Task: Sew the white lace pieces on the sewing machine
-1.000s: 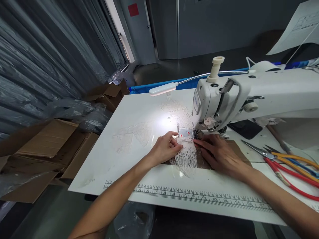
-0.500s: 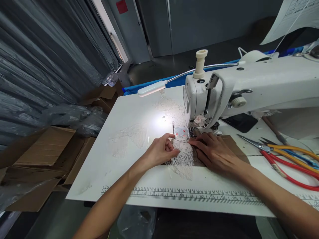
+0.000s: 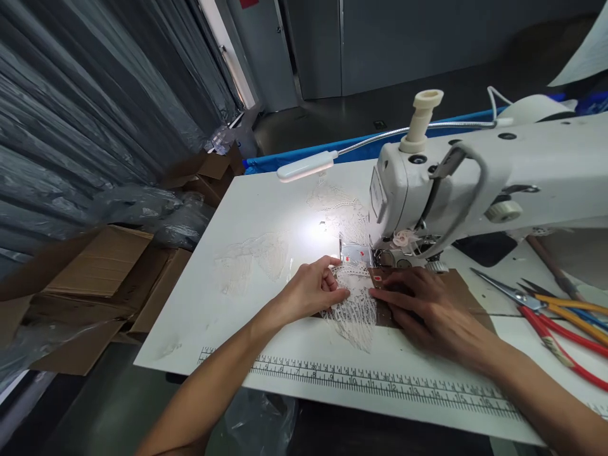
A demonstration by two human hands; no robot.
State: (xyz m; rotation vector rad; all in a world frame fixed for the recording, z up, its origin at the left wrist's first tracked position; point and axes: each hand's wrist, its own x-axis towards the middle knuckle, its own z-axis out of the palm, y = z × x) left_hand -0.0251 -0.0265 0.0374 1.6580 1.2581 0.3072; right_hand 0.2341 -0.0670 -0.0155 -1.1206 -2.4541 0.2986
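A piece of white lace (image 3: 354, 310) with fringe-like strands lies in front of the sewing machine's needle plate (image 3: 355, 253), partly over a brown board (image 3: 387, 315). My left hand (image 3: 311, 288) grips the lace's left edge, its thumb and forefinger curled round the border. On the right, my right hand (image 3: 425, 307) rests on the brown board with its fingers apart, the forefinger tip touching the right edge of the lace. The presser foot area of the white sewing machine (image 3: 403, 196) is just beyond both hands, partly hidden.
More lace pieces lie on the white table (image 3: 190, 316), one at left (image 3: 256, 259) and one behind the needle plate (image 3: 337, 199). Red-handled scissors (image 3: 546, 323) and orange-handled scissors (image 3: 565, 307) lie at right. A lamp (image 3: 306, 166) hangs over the table; cardboard boxes (image 3: 99, 266) stand left.
The view has shifted, so the machine sits farther right. My right hand has drawn back slightly toward me along the lace's edge. My left hand keeps its hold on the lace.
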